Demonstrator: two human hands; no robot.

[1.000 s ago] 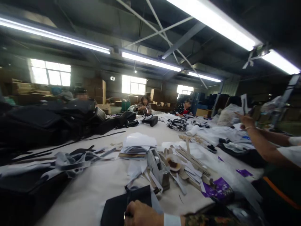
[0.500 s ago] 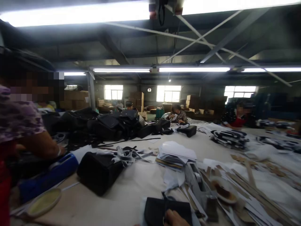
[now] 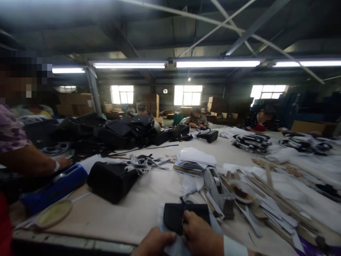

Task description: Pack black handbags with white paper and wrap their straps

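A flat black leather-like piece (image 3: 172, 215) with rounded corners lies at the near edge of the table, on a pale sheet (image 3: 160, 217). A narrow black strap (image 3: 182, 202) runs up its middle and past its top edge. My right hand (image 3: 201, 233) is closed over the piece, its fingers pinched on the strap; the exact grip is partly hidden. At the lower left edge of the piece, my left hand (image 3: 157, 242) is closed with the thumb on top, and its other fingers are out of sight.
Right of my hands stand a grey tape dispenser (image 3: 215, 185), a brown-stained dish (image 3: 241, 193) and loose strips (image 3: 274, 202). A black bag (image 3: 112, 181), a blue object (image 3: 55, 190) and a racket-like thing (image 3: 54, 213) lie left. A co-worker's arm (image 3: 32, 160) reaches in there.
The view has tipped downward, bringing the table's front edge into sight. My left hand has come into view at the black piece. My right hand stays on it, now showing more fully.
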